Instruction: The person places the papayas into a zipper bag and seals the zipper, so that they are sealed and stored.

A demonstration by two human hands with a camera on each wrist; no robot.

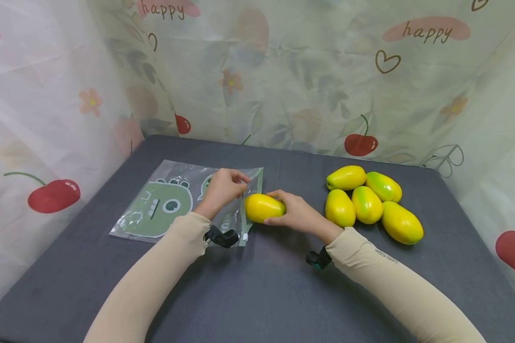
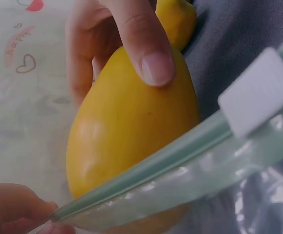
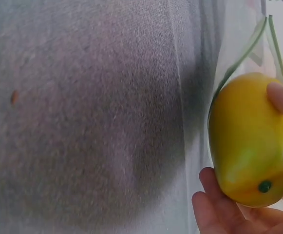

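My right hand point(image 1: 299, 212) grips a yellow mango point(image 1: 262, 208) by its near end, thumb on one side and fingers on the other. The mango's far end sits within the mouth of a clear zip bag point(image 1: 130, 224) printed with a green cartoon face. With thumb and fingertips, my left hand point(image 1: 224, 189) pinches the bag's upper lip and holds it raised. In the left wrist view the green zip strip point(image 2: 170, 156) crosses over the mango, with a white slider point(image 2: 258, 92) near one end. The right wrist view shows the lips parted around the mango point(image 3: 248, 136).
Several more yellow-green mangoes point(image 1: 366, 205) lie grouped on the right of the dark grey table point(image 1: 266, 295). Behind and beside the table hang printed curtains point(image 1: 279, 71). A black wrist camera point(image 1: 221, 237) is strapped to the left wrist, another point(image 1: 319, 258) to the right.
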